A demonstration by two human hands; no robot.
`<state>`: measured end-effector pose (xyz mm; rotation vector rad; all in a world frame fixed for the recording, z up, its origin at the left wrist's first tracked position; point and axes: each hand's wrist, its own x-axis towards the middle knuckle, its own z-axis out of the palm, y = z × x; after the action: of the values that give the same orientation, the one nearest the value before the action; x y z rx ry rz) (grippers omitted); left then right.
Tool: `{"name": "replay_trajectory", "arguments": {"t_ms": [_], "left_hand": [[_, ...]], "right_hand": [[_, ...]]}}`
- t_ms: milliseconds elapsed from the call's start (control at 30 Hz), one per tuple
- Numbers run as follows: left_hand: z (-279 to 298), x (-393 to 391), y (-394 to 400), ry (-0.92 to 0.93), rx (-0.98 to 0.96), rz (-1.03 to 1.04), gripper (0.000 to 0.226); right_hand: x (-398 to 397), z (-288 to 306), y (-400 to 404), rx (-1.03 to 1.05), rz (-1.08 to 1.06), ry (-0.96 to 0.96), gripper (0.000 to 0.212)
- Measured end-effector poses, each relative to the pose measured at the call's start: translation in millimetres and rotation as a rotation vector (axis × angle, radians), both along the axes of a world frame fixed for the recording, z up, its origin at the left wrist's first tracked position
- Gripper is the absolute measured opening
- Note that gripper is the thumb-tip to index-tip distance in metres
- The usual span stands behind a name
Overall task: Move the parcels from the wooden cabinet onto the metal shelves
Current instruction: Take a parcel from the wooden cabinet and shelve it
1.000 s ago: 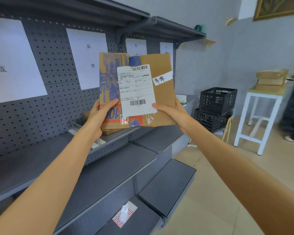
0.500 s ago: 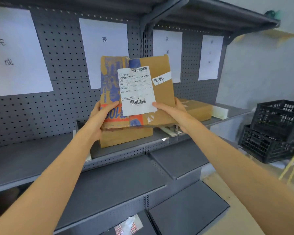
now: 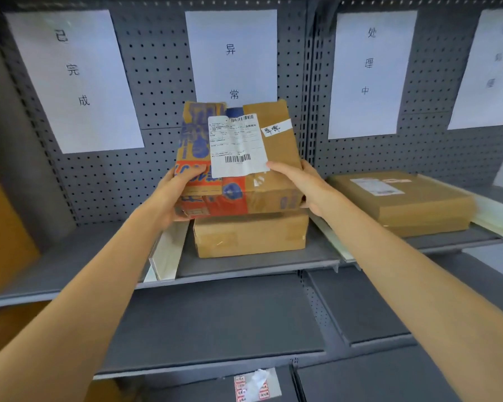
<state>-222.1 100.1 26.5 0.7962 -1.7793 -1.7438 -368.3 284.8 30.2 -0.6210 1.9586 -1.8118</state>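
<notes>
Holding: you grip the parcel (image 3: 238, 158) at both lower corners, left hand (image 3: 173, 195) and right hand (image 3: 299, 184), arms outstretched.
Parcel: printed cardboard, white label, tilted just above a plain box (image 3: 250, 236).
Shelf (image 3: 70, 265): grey metal, pegboard back.
Nearby: flat box (image 3: 404, 201) to the right.
</notes>
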Motion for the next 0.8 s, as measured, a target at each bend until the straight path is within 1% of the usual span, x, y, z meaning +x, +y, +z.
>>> {"name": "replay_trajectory", "arguments": {"t_ms": [133,233,433,500,667,733,800], "left_hand": [[3,-16,-14,-0.085,-0.023,-0.037,0.039],[5,-27,-23,-0.143,-0.032,-0.058,0.040],[6,-36,-38,-0.261,-0.002,-0.064,0.039],[7,-36,-40,-0.299,0.013,-0.076,0.040],[6,-41,-39,-0.356,0.027,-0.074,0.038],[6,-43,-38,-0.388,0.029,-0.074,0.039],[5,-46,-37,-0.417,0.029,-0.068,0.041]], "right_hand": [[-17,8,-9,0.011,0.005,-0.047,0.054],[-28,13,-16,0.062,-0.019,-0.078,0.046],[-45,11,-37,0.196,-0.030,-0.093,0.060],[-49,12,-41,0.251,-0.040,-0.097,0.059],[-59,13,-44,0.313,-0.010,-0.108,0.048],[-62,13,-44,0.333,-0.002,-0.108,0.048],[-66,11,-45,0.349,0.008,-0.118,0.052]]}}
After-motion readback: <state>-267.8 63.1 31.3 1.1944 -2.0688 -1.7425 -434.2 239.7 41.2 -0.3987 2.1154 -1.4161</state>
